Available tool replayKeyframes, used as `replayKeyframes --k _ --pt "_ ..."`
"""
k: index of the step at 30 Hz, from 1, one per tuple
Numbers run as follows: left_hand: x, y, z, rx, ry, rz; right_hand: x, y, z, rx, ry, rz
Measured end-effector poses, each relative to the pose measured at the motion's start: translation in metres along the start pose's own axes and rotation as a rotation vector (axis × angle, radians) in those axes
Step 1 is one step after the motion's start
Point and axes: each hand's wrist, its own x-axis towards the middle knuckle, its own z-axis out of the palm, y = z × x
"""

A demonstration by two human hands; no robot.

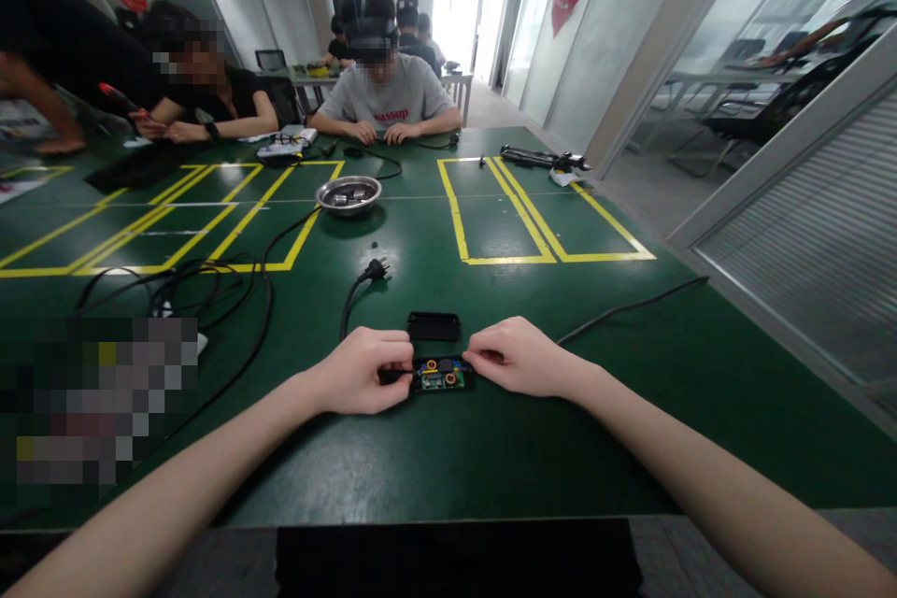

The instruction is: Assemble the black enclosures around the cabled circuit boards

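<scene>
A small green circuit board [443, 380] with copper coils and blue and yellow wires sits in a black case half on the table in front of me. My left hand [371, 370] is closed at the case's left end, its fingers around a black cable [393, 376]. At the right end, my right hand [517, 357] pinches with thumb and forefinger; what lies between the tips is too small to make out. Just behind the board rests a black case cover [434, 326], hollow side up. Another black cable [631, 306] runs off rightward from behind my right hand.
A black power plug [377, 269] lies beyond my left hand. Farther back stands a metal bowl [348, 196] with metal parts. Coiled cables [203, 285] are at left, a black tool [543, 157] at far right. People sit across the green table [336, 476], which has yellow tape markings.
</scene>
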Motion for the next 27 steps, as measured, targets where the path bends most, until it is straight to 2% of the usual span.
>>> replayKeyframes --k 7,12,19,23,27 --pt "-0.002 -0.003 -0.003 0.041 0.033 0.031 0.0 -0.001 -0.002 0.017 0.013 0.072" --pt "-0.002 -0.007 -0.003 -0.068 0.042 -0.039 0.0 0.0 -0.001 0.03 0.024 0.069" --pt "0.001 -0.008 -0.007 -0.21 -0.071 -0.153 0.002 -0.001 0.003 0.055 0.062 0.077" --pt "0.002 -0.01 -0.01 -0.067 -0.053 -0.098 0.004 0.005 0.004 0.016 0.092 0.046" --pt "0.003 -0.014 -0.006 0.031 -0.004 -0.083 0.007 0.014 0.005 -0.007 0.184 0.004"
